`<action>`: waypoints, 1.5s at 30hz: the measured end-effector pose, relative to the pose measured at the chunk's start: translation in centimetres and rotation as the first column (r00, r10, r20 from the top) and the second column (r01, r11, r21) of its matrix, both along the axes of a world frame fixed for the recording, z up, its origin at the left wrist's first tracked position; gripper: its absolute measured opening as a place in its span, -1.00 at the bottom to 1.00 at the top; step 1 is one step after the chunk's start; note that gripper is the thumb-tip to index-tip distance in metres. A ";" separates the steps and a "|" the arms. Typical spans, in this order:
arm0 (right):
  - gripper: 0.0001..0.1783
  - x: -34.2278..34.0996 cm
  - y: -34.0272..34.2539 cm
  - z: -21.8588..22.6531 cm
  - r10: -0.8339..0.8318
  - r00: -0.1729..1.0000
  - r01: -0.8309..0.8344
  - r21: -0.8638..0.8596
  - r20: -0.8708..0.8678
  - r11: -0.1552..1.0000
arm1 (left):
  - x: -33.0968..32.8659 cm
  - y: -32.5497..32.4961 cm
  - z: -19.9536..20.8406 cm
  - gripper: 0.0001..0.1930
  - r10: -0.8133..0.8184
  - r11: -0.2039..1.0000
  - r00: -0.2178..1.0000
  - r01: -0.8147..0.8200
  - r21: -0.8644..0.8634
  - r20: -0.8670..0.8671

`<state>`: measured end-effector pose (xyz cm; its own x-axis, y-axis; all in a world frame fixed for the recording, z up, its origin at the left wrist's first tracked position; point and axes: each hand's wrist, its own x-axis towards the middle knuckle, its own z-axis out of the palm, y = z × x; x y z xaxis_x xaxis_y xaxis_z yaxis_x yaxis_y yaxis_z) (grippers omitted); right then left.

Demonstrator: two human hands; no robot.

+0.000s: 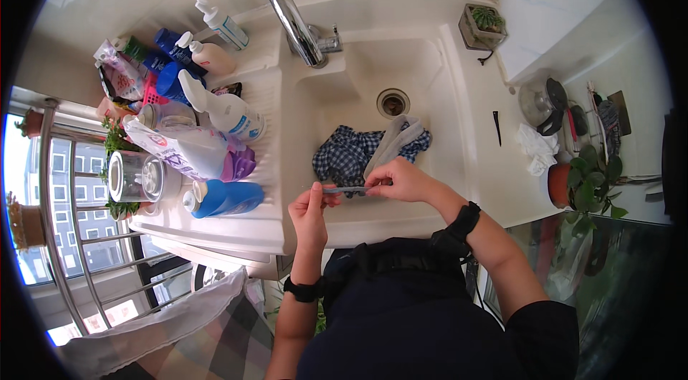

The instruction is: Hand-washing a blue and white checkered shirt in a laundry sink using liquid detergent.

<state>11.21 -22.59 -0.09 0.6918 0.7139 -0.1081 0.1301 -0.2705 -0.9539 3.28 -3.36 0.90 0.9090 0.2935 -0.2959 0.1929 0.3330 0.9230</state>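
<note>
My left hand (309, 214) and my right hand (403, 181) are over the near part of the white sink (304, 194). Stretched between them is a thin grey-blue strip (347, 190), probably an edge of cloth. Each hand pinches one end with thumb and fingers. Just beyond, in the basin, lies a crumpled dark blue-and-white checked cloth (342, 151). A pale grey band of fabric (390, 147) loops over its right side and runs down behind my right hand. Whether the strip joins this cloth, I cannot tell.
The chrome faucet (294, 22) rises behind the basin, and the drain (393, 103) is beyond the cloth. Bottles, including a white spray bottle (229, 113) and a blue bottle (228, 199), crowd the left ledge. A potted plant (591, 183) and crumpled tissue (537, 147) sit at right.
</note>
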 end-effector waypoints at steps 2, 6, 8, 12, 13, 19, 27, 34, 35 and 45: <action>-0.85 0.1 -0.2 -0.6 0.020 0.997 -0.017 0.045 -0.068 0.999 | 0.0 0.1 -0.1 -0.69 0.007 1.000 1.000 -0.007 -0.005 0.004; -0.84 0.5 -0.4 -0.6 0.023 0.966 -0.025 -0.006 -0.259 1.000 | -0.2 0.4 -0.5 -0.69 0.039 0.999 0.999 -0.039 -0.030 0.005; -0.85 0.6 -0.5 -0.6 0.016 0.954 -0.012 0.016 -0.301 1.000 | -0.2 0.6 -0.7 -0.69 0.046 0.998 0.999 -0.045 -0.040 0.008; -0.85 0.6 -0.5 -0.9 0.059 0.972 -0.043 0.075 -0.229 0.996 | -0.2 0.6 -0.7 -0.70 0.057 0.996 0.998 -0.056 -0.062 0.010; -0.86 0.6 -0.5 -0.8 0.061 0.969 -0.040 0.090 -0.238 0.995 | -0.2 0.6 -0.7 -0.70 0.056 0.997 0.998 -0.056 -0.062 0.010; -0.86 0.8 -0.3 0.4 0.077 0.954 -0.044 0.119 -0.288 0.992 | -0.2 0.7 -0.8 -0.71 0.066 0.994 0.998 -0.065 -0.083 0.016; -0.86 0.9 0.6 1.3 0.092 0.962 -0.058 0.139 -0.258 0.989 | -0.1 0.3 -0.2 -0.73 0.069 0.994 0.998 -0.067 -0.092 0.014; -0.85 0.9 1.4 1.3 0.113 0.968 -0.078 0.160 -0.224 0.984 | -0.1 0.4 -0.3 -0.74 0.058 0.995 0.998 -0.057 -0.088 0.014; -0.85 0.8 1.6 1.4 0.111 0.968 -0.074 0.169 -0.224 0.983 | -0.1 0.4 -0.2 -0.74 0.055 0.995 0.998 -0.053 -0.087 0.010; -0.82 0.6 2.4 1.5 0.107 0.973 -0.073 0.172 -0.202 0.982 | -0.1 -0.1 -0.1 -0.84 -0.020 0.995 1.000 0.021 -0.101 0.009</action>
<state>11.83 -20.21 1.37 0.5980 0.7922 -0.1217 -0.0609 -0.1064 -0.9925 3.23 -3.44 0.80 0.9170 0.2433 -0.3161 0.1938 0.4210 0.8861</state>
